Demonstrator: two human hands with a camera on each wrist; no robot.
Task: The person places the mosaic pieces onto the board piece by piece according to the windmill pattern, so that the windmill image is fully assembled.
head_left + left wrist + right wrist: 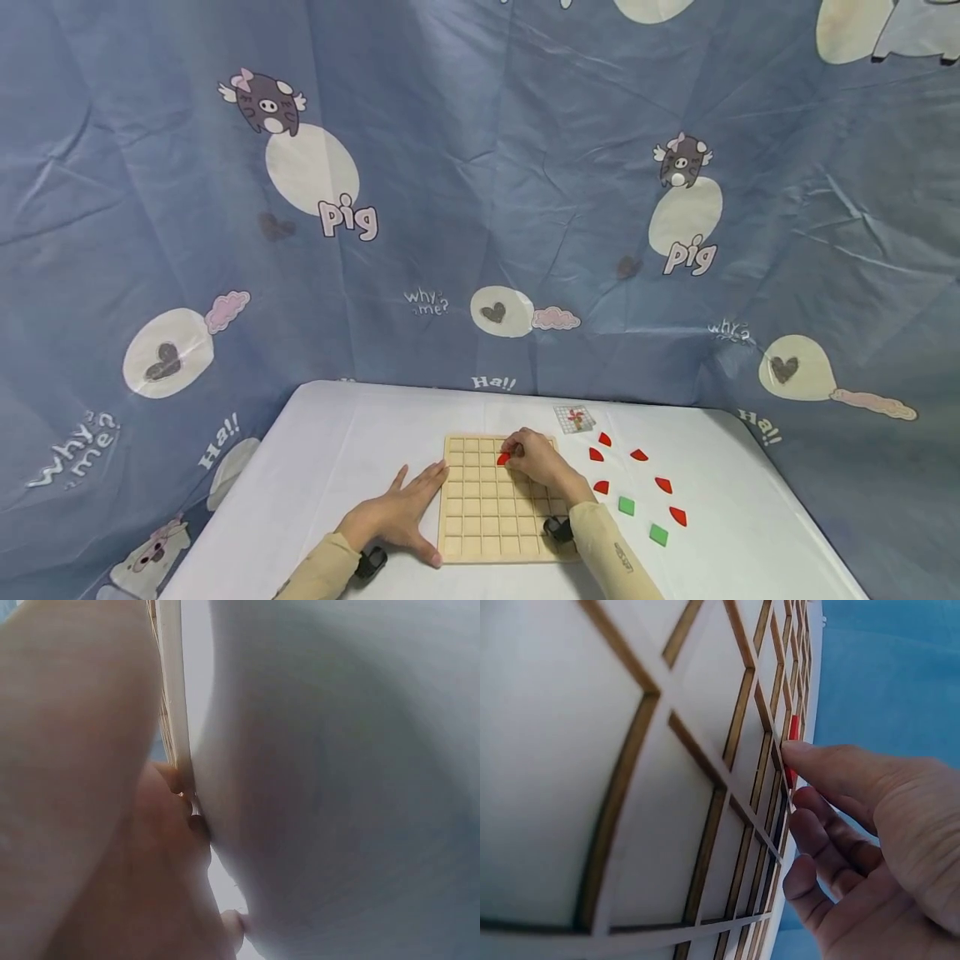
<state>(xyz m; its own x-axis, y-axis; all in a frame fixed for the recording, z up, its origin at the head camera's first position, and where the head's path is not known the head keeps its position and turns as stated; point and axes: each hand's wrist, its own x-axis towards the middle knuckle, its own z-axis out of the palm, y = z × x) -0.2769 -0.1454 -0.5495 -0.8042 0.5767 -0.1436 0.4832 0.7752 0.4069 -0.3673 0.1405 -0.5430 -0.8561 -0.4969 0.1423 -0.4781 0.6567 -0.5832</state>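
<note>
My right hand (536,457) is over the upper part of a wooden grid board (489,527), pinching a red quarter-round piece (503,459). The right wrist view shows the thumb against that red piece (793,729) at the grid, while the other fingers curl close by; their exact contact with it is partly hidden. My left hand (405,510) lies with spread fingers on the white table, its fingertips and thumb touching the board's left edge. In the left wrist view, the board's side (174,682) shows narrowly past the hand.
Several red quarter-round pieces (663,484) lie scattered right of the board, with a green square (626,506) and another green square (658,535) nearer the front. A pattern card (575,418) lies behind them on the white table (360,450). A blue printed curtain (450,233) surrounds the table.
</note>
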